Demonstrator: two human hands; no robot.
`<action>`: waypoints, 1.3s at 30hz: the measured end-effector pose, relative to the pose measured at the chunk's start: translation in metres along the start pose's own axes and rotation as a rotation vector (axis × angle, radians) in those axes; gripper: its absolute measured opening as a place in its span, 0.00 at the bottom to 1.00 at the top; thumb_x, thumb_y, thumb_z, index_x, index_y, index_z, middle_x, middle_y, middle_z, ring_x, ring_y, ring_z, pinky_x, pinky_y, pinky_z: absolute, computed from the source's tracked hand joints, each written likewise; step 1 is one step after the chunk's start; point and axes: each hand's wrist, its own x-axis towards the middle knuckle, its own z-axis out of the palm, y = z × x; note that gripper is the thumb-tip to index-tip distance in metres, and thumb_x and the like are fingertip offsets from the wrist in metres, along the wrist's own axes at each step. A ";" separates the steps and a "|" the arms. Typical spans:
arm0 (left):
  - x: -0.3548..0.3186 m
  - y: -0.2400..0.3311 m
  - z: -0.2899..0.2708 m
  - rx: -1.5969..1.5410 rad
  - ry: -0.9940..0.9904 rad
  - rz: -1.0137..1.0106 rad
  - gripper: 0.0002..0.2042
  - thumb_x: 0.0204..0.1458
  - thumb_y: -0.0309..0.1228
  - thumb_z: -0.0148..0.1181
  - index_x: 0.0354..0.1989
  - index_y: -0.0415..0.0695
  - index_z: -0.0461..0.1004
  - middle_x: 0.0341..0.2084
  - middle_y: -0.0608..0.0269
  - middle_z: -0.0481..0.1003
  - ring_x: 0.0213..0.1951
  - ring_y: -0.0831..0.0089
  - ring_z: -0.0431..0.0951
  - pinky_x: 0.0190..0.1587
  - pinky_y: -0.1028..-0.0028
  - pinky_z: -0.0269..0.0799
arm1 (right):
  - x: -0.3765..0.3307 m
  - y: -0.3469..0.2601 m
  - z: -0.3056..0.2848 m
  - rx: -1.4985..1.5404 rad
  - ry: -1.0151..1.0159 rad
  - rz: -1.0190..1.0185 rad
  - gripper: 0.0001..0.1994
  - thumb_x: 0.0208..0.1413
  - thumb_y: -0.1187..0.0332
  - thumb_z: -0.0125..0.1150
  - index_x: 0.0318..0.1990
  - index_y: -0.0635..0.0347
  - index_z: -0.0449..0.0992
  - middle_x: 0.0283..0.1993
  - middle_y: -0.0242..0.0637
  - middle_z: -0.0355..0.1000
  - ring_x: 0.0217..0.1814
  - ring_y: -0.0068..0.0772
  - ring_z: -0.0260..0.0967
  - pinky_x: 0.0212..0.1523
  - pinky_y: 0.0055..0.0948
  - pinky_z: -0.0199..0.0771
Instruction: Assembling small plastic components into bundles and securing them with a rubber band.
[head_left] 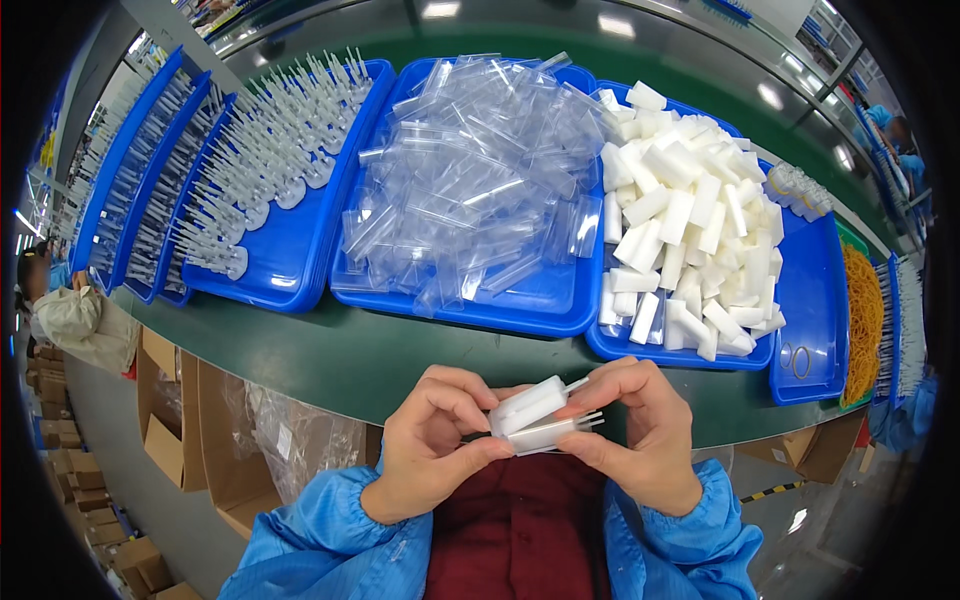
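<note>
Near the front edge of the green table, my left hand (pixel 437 440) and my right hand (pixel 640 425) hold two white foam blocks (pixel 528 406) between them. Thin pale prongs (pixel 592 421) stick out past the blocks on the right, beside my right fingers. My left fingertips and thumb pinch the left ends of the blocks; my right thumb and fingers close round the prong side. What joins the prongs inside is hidden by the foam and my fingers. Just beyond my hands, a blue tray (pixel 640 352) bears a heap of similar white foam blocks (pixel 690 215).
Clear plastic sleeves (pixel 480 170) fill the middle blue tray (pixel 545 315). White pronged plastic parts (pixel 270 140) stand in a left tray (pixel 275 285). Yellow rubber bands (pixel 862 325) lie at the right, near a blue tray (pixel 808 270). Open cardboard boxes (pixel 225 440) stand below the table's left edge.
</note>
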 end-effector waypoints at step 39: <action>0.013 0.005 -0.011 0.433 0.000 0.013 0.16 0.61 0.27 0.63 0.57 0.40 0.77 0.62 0.52 0.69 0.61 0.58 0.72 0.62 0.66 0.68 | 0.058 -0.016 -0.003 -0.180 0.148 -0.008 0.24 0.54 0.71 0.63 0.59 0.63 0.65 0.37 0.33 0.69 0.34 0.19 0.66 0.33 0.18 0.66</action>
